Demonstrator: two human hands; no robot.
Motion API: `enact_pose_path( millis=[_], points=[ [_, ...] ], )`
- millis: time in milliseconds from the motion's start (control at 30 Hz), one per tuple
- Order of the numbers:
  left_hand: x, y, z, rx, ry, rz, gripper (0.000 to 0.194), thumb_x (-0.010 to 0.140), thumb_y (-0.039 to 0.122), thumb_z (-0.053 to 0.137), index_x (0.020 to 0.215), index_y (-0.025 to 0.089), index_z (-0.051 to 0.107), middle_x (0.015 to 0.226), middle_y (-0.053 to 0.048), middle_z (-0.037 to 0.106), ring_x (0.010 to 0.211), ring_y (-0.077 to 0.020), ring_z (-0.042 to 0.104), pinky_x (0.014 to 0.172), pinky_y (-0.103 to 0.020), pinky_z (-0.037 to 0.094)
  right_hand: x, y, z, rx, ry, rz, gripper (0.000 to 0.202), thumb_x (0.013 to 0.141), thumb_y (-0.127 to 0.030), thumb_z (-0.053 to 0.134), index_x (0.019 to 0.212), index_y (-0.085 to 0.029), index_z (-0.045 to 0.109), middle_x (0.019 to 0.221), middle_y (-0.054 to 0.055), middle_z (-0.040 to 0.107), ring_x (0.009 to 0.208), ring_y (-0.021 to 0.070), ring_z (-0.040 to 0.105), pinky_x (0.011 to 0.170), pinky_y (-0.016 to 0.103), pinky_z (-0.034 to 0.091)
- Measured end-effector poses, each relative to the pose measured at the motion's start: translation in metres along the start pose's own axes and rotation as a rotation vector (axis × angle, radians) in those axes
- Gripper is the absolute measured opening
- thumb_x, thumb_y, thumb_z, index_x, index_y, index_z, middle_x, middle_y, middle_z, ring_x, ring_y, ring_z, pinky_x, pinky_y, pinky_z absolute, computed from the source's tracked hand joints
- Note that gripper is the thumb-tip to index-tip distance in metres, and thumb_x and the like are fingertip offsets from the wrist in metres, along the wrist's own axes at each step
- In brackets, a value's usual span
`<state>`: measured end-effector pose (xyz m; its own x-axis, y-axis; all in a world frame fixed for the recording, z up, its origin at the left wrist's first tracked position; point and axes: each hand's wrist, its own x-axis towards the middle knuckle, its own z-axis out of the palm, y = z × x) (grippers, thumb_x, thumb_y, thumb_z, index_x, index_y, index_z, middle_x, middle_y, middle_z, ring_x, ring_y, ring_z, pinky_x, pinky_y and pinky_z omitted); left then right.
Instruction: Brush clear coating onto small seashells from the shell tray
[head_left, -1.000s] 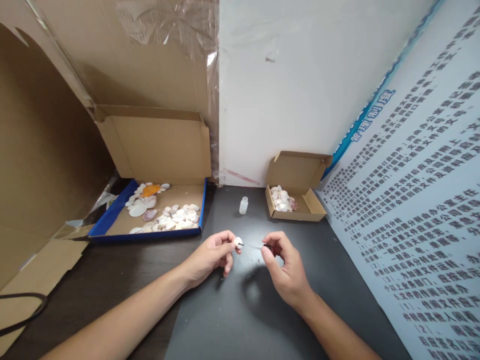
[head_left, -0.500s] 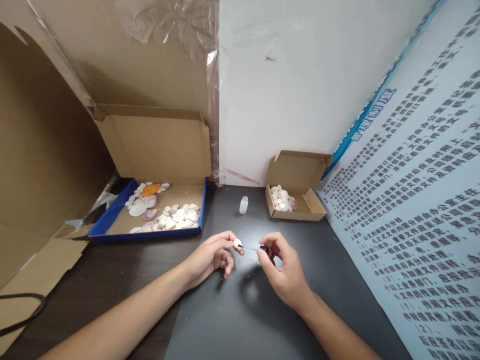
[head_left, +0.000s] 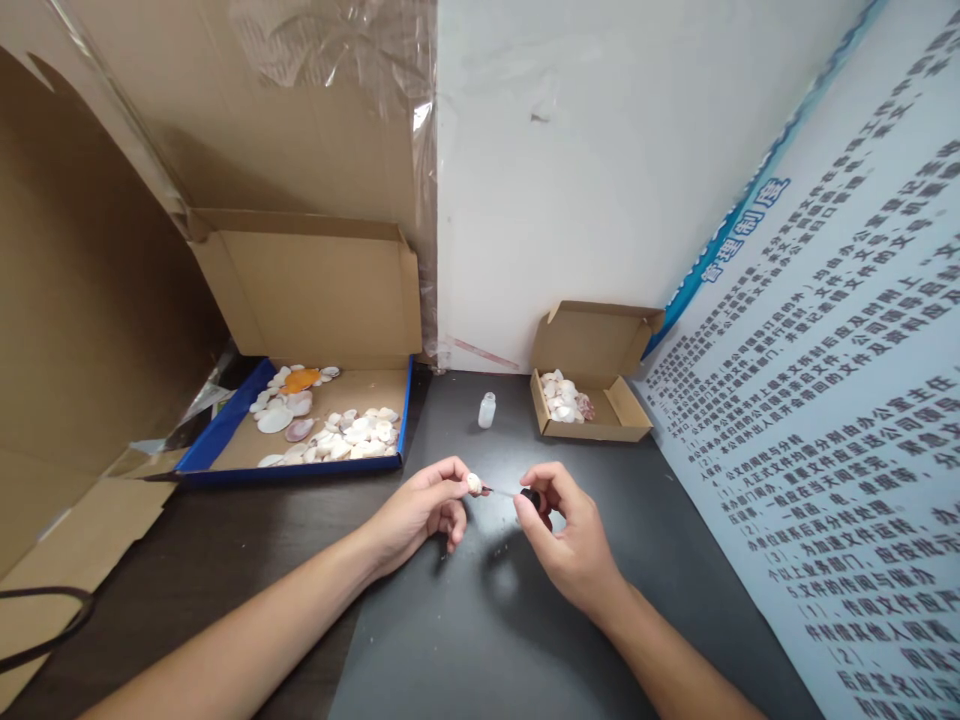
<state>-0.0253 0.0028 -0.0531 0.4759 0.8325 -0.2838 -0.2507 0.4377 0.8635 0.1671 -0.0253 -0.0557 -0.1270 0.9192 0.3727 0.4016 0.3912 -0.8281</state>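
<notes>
Between the thumb and fingers of my left hand [head_left: 431, 502] is a small pale seashell [head_left: 474, 484]. My right hand [head_left: 566, 535] pinches the black cap of a small brush [head_left: 529, 497], whose thin stem points left toward the shell. The dark brush tip is at the shell's right edge; whether it touches cannot be made out. Beyond the hands a small whitish bottle [head_left: 487, 411] stands upright on the dark grey mat, its cap off.
At the left, an open blue-edged box [head_left: 405, 420] holds many white shells and an orange one. A smaller cardboard box [head_left: 592, 431] with shells stands at the back right. A printed board [head_left: 840, 400] rises along the right side of the mat [head_left: 450, 640].
The brush has shifted slightly relative to the shell, and more of its black cap shows in my right hand. My left hand has barely moved.
</notes>
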Motion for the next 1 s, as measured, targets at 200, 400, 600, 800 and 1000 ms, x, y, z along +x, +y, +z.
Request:
enact_pose_path(
  millis=[200, 400, 600, 800, 1000],
  points=[
    [0.0001, -0.0001, -0.0001, 0.011, 0.017, -0.003, 0.023, 0.078, 0.033, 0.066, 0.081, 0.018, 0.049, 0.07, 0.002, 0.059, 0.043, -0.0065, 0.05, 0.04, -0.018, 0.042, -0.0012, 0.0016, 0.0004, 0.007, -0.025, -0.011, 0.007, 0.087, -0.025, 0.054, 0.092, -0.021, 0.05, 0.064, -0.005, 0.043, 0.054, 0.0112, 0.044, 0.05, 0.022, 0.039],
    [0.0014, -0.0017, -0.0027, 0.034, -0.012, 0.001, 0.019, 0.079, 0.033, 0.064, 0.081, 0.019, 0.05, 0.052, 0.005, 0.051, 0.043, -0.0084, 0.046, 0.043, -0.019, 0.042, 0.0, 0.0004, 0.0002, 0.021, -0.016, -0.026, 0.005, 0.088, -0.024, 0.052, 0.091, -0.021, 0.05, 0.066, -0.004, 0.044, 0.056, 0.0114, 0.044, 0.051, 0.022, 0.039],
    [0.0005, -0.0016, -0.0023, 0.066, -0.019, -0.01, 0.017, 0.081, 0.032, 0.06, 0.081, 0.019, 0.05, 0.047, 0.004, 0.051, 0.042, -0.0087, 0.044, 0.043, -0.019, 0.041, 0.0006, -0.0017, -0.0012, 0.005, -0.018, 0.002, 0.006, 0.086, -0.023, 0.054, 0.09, -0.021, 0.05, 0.063, -0.006, 0.042, 0.053, 0.0109, 0.041, 0.05, 0.022, 0.037],
    [0.0, -0.0015, -0.0024, 0.074, -0.029, -0.006, 0.017, 0.082, 0.033, 0.058, 0.081, 0.019, 0.049, 0.047, 0.004, 0.051, 0.041, -0.0086, 0.043, 0.044, -0.019, 0.041, 0.0009, -0.0017, -0.0012, 0.003, -0.016, 0.006, 0.005, 0.086, -0.023, 0.054, 0.089, -0.021, 0.05, 0.063, -0.006, 0.041, 0.053, 0.0109, 0.041, 0.049, 0.022, 0.037],
    [-0.0005, -0.0012, -0.001, 0.078, -0.02, -0.01, 0.017, 0.081, 0.032, 0.058, 0.081, 0.019, 0.048, 0.047, 0.005, 0.05, 0.041, -0.0087, 0.043, 0.043, -0.018, 0.038, 0.001, -0.0012, -0.002, 0.029, -0.002, -0.024, 0.004, 0.088, -0.024, 0.051, 0.089, -0.021, 0.049, 0.065, -0.005, 0.044, 0.055, 0.0113, 0.043, 0.052, 0.022, 0.039]
  ],
)
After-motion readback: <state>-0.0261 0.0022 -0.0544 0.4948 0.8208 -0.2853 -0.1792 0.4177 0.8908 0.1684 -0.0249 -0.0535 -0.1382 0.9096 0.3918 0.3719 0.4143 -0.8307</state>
